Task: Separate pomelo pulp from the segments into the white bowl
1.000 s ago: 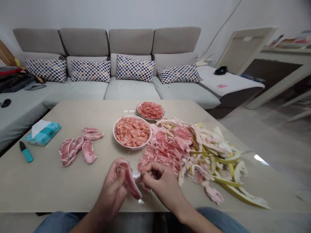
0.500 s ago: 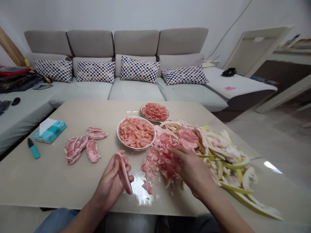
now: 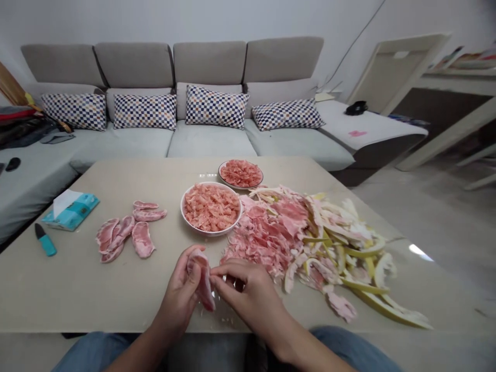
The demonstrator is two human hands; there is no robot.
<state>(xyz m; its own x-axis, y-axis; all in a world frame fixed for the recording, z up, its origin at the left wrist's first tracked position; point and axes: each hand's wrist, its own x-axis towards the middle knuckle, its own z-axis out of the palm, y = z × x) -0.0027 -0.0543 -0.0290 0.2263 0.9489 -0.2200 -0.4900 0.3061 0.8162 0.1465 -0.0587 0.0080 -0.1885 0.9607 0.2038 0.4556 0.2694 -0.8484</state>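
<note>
My left hand (image 3: pixel 179 298) grips a pink pomelo segment (image 3: pixel 202 281) upright above the near edge of the beige table (image 3: pixel 77 289). My right hand (image 3: pixel 248 294) meets it from the right, thumb and forefinger pinched on the segment's edge. A white bowl (image 3: pixel 211 208) of peeled pomelo flesh stands just beyond the hands, and a smaller plate (image 3: pixel 241 174) of flesh lies behind it. Several unpeeled segments (image 3: pixel 124 233) rest to the left. A big heap of pink membrane and yellow peel (image 3: pixel 310 237) spreads to the right.
A teal tissue pack (image 3: pixel 70 211) and a teal-handled knife (image 3: pixel 44 240) lie at the table's left edge. A grey sofa (image 3: pixel 209 139) with checked cushions runs behind the table. White furniture stands at the far right.
My right hand went out to the membrane heap, then came back and now pinches the segment in my left hand. The left hand kept its hold on the segment.
</note>
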